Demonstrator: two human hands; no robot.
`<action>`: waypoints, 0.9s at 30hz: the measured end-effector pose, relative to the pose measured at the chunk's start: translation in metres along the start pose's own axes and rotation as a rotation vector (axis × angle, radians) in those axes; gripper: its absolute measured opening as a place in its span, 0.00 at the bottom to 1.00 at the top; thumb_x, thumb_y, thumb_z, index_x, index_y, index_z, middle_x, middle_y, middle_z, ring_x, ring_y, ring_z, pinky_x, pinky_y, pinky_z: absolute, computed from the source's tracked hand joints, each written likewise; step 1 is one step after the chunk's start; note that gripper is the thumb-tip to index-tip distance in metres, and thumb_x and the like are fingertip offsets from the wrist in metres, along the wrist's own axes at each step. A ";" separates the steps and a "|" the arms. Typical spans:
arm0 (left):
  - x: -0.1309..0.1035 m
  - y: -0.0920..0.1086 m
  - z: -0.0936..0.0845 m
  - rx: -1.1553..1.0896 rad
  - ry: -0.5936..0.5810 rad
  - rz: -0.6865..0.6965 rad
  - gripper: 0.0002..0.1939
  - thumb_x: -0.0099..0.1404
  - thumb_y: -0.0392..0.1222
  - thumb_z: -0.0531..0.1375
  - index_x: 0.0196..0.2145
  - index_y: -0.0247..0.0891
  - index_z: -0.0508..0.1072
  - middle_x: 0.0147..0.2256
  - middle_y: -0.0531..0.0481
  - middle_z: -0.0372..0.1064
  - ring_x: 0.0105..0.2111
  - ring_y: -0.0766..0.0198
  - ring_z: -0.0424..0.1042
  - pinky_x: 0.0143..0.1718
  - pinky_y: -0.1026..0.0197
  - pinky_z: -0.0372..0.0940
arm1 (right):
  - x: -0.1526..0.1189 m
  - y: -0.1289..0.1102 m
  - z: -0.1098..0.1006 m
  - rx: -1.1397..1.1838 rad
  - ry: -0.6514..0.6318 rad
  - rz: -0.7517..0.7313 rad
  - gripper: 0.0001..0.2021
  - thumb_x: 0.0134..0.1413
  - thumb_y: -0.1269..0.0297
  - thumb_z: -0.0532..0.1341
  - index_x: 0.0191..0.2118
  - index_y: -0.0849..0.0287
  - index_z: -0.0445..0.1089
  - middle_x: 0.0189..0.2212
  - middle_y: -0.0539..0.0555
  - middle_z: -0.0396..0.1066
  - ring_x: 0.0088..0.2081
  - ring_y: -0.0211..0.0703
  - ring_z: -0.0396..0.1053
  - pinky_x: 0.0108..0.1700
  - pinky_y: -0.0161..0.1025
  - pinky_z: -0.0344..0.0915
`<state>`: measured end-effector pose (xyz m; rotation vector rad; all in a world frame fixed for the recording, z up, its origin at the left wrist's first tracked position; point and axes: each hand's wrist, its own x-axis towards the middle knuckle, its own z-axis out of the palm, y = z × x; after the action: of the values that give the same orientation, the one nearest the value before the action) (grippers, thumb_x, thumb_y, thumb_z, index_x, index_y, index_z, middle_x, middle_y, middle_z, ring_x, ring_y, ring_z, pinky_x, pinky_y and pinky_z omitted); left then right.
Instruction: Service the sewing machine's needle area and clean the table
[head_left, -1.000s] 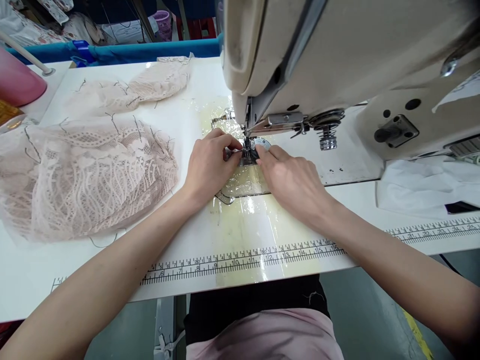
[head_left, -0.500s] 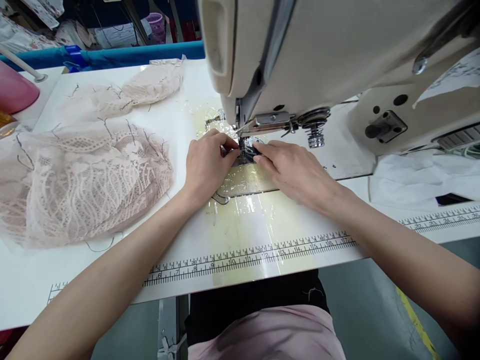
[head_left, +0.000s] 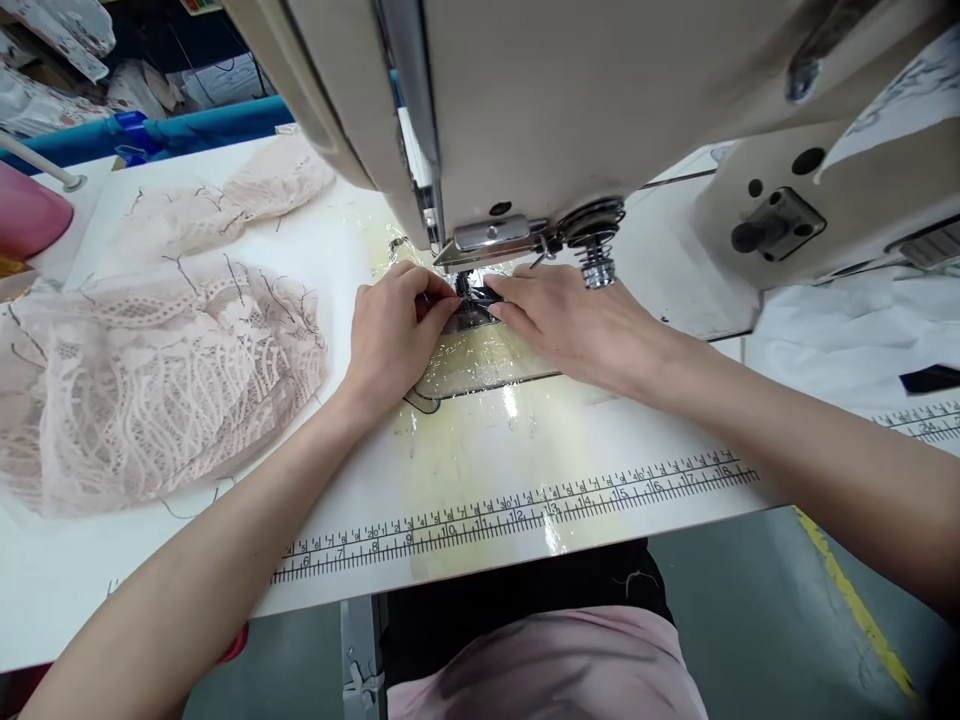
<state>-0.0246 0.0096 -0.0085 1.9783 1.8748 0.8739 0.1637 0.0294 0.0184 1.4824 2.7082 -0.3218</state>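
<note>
The sewing machine [head_left: 480, 120] stands over the white table, its needle area [head_left: 463, 285] low between my two hands. My left hand [head_left: 394, 325] is at the left of the needle area, thumb and forefinger pinched together; what they hold is too small to make out. From the right, my right hand [head_left: 562, 315] reaches in with thumb and forefinger closed around a small dark pointed tool [head_left: 486, 297], mostly hidden by the fingers. Its tip lies close to the presser foot. Clear shiny film covers the machine bed [head_left: 487, 365] beneath my hands.
Pale pink lace pieces [head_left: 165, 370] with dark thread ends lie at left, and another lace strip [head_left: 225, 200] is behind them. A pink thread cone [head_left: 30, 212] stands at far left. White fabric [head_left: 840, 325] lies at right. A printed ruler [head_left: 517, 515] runs along the front edge.
The view has shifted, so the machine head looks larger and farther left. Both hands keep their pinched hold beside the needle area, with little visible movement.
</note>
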 end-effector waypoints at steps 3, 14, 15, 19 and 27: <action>-0.001 -0.001 0.000 0.004 0.004 0.024 0.04 0.63 0.35 0.63 0.31 0.40 0.76 0.33 0.50 0.74 0.32 0.62 0.69 0.39 0.53 0.64 | 0.002 0.001 0.001 -0.011 -0.011 0.005 0.21 0.72 0.58 0.42 0.58 0.60 0.65 0.37 0.59 0.71 0.34 0.43 0.68 0.30 0.37 0.51; -0.001 -0.003 0.000 0.050 -0.015 0.086 0.04 0.65 0.35 0.62 0.32 0.40 0.76 0.34 0.50 0.73 0.35 0.61 0.70 0.41 0.52 0.64 | 0.000 0.003 0.001 -0.025 -0.049 0.008 0.25 0.73 0.55 0.41 0.66 0.58 0.61 0.44 0.61 0.72 0.32 0.44 0.69 0.31 0.39 0.54; -0.001 -0.004 0.000 0.047 -0.012 0.084 0.04 0.65 0.35 0.62 0.33 0.40 0.76 0.34 0.50 0.73 0.35 0.61 0.71 0.41 0.53 0.64 | 0.000 0.003 0.001 -0.025 -0.047 0.009 0.25 0.73 0.55 0.41 0.66 0.58 0.61 0.43 0.61 0.72 0.32 0.44 0.69 0.31 0.39 0.54; -0.001 -0.004 0.000 0.036 0.000 0.078 0.03 0.65 0.34 0.62 0.32 0.40 0.75 0.34 0.50 0.73 0.35 0.62 0.70 0.40 0.54 0.64 | 0.001 0.002 0.004 -0.024 -0.019 0.012 0.24 0.73 0.56 0.42 0.65 0.57 0.62 0.42 0.60 0.72 0.34 0.46 0.70 0.31 0.38 0.53; 0.000 -0.004 0.001 0.030 0.016 0.077 0.05 0.64 0.34 0.62 0.31 0.40 0.74 0.33 0.51 0.73 0.33 0.63 0.70 0.38 0.55 0.64 | -0.001 -0.007 0.012 -0.063 0.065 0.014 0.23 0.72 0.60 0.41 0.62 0.60 0.63 0.41 0.60 0.73 0.30 0.43 0.68 0.29 0.38 0.47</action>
<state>-0.0274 0.0102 -0.0117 2.0796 1.8420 0.8904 0.1579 0.0223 0.0081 1.5208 2.7281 -0.1897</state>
